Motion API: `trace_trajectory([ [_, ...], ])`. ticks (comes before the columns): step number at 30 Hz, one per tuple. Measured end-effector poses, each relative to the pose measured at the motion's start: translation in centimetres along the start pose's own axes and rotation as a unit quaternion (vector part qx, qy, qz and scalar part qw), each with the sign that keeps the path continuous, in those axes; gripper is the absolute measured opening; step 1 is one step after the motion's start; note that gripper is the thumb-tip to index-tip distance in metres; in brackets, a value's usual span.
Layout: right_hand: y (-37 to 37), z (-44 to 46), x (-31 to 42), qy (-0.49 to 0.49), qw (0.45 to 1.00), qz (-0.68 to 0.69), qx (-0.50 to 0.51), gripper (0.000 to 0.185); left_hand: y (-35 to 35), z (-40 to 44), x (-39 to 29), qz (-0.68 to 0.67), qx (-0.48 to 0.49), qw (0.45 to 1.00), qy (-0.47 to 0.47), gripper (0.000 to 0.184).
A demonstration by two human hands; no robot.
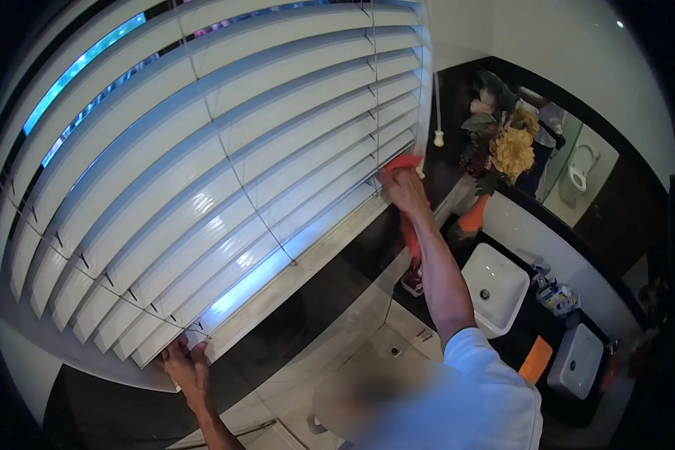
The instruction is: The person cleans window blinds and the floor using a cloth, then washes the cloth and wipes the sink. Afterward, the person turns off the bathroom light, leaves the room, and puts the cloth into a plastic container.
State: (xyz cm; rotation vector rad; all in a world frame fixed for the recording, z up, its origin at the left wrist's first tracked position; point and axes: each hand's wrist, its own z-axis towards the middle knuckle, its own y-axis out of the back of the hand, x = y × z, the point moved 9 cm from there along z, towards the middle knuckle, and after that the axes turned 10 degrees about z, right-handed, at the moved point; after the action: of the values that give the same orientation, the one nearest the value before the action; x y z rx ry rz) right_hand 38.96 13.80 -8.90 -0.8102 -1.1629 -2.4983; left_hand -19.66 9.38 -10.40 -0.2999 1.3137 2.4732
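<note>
Two ends of the white blind (232,165) have a hand at them. The right hand (406,189) is closed around a red cloth (410,232), bunched by the lower slats at the blind's right end, with part of it hanging beneath the hand. The left hand (187,373) is at the lower left corner, thumb apart from the fingers; whether it grips a slat cannot be told. The blind hangs in front of the window, slats tilted, its lower edge near the pale sill (307,262).

To the right, a cord knob (439,139) hangs near yellow flowers (512,152) in front of a mirror (577,176). Below the mirror, an orange cloth (535,360) lies on the dark counter (511,346) between two white basins (495,285), and bottles (556,298) stand near the taps.
</note>
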Motion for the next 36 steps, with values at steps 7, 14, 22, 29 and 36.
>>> trace_trajectory([
  [7, 0.8, -7.6, -2.9, -0.064, 0.804, 0.544, -0.231, 0.038, 0.8, -0.2, -1.0, 0.042, -0.035, 0.998, -0.014, 0.041],
  [14, -0.7, -14.1, 8.6, 0.149, 0.955, 0.248, -0.058, 0.018, 0.8, -0.1, -1.3, 0.124, -0.049, 0.991, -0.011, 0.036],
  [22, -8.6, -14.1, 17.2, 0.014, 0.979, -0.081, 0.187, 0.022, 1.1, -0.2, -1.6, 0.132, -0.053, 0.99, -0.018, 0.035],
  [29, -11.3, -23.7, 22.9, 0.211, 0.927, 0.299, 0.084, 0.029, 1.9, -0.9, -1.9, 0.099, -0.081, 0.991, -0.029, 0.037],
  [36, -13.7, -27.2, 14.1, -0.305, 0.467, 0.806, 0.199, 0.029, 7.9, -3.9, -5.8, 0.088, -0.296, 0.938, -0.16, 0.028],
])
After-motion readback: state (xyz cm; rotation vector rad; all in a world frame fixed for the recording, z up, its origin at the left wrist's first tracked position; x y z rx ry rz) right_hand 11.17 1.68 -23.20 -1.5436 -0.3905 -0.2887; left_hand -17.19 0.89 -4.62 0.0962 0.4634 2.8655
